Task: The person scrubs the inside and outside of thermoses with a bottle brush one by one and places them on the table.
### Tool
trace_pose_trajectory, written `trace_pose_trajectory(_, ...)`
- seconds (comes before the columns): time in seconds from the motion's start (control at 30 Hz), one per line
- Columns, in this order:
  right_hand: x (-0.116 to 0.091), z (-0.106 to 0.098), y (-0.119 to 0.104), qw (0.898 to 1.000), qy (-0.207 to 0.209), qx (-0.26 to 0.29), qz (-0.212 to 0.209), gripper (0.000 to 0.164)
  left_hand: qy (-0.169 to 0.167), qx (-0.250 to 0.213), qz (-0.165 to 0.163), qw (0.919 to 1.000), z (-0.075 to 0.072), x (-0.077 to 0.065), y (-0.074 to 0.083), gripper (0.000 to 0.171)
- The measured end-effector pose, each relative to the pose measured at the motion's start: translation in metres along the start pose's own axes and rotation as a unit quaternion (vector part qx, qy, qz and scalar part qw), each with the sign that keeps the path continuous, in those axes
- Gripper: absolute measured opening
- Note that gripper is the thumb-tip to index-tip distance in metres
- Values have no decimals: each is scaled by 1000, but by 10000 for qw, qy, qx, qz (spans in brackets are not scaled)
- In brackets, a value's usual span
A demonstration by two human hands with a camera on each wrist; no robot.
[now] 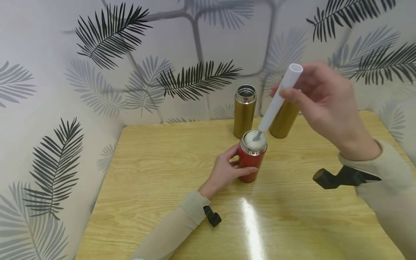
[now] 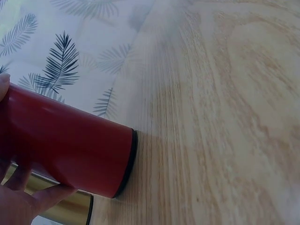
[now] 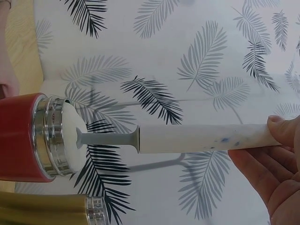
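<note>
An uncapped red thermos flask (image 1: 249,164) stands upright on the table, its steel neck bare. My left hand (image 1: 224,171) is wrapped round its body from the left. The round white head of a sponge bottle brush (image 3: 72,136) fills the flask's mouth and bulges above the rim; how deep it reaches is hidden. From it a grey neck runs up into a white handle (image 1: 276,99), which slants up to the right. Near the handle's upper end, my right hand (image 1: 325,97) pinches it between thumb and fingers.
Behind the red flask stands an open gold flask (image 1: 243,117). A second gold flask (image 1: 282,121) is to its right, its top hidden by my right hand. The wooden table (image 1: 156,162) meets a leaf-patterned wall (image 1: 178,43) at the back.
</note>
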State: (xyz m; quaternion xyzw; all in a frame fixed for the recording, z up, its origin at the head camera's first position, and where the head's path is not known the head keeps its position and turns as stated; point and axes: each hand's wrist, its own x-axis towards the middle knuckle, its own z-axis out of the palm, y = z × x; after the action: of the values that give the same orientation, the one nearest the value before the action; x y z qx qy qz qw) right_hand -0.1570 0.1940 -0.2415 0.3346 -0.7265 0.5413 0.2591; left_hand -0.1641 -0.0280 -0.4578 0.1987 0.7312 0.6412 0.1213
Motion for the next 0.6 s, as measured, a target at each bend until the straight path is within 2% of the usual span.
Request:
trace_pose_trajectory(0.2, 2, 2, -1, 9999, 94, -109, 26, 26, -78, -48, 48, 9999, -2, 2, -2, 75)
trace_pose_trajectory(0.6, 9, 1, -2, 9984, 270, 481, 142, 26, -68, -51, 131, 9999, -3, 2, -6, 74)
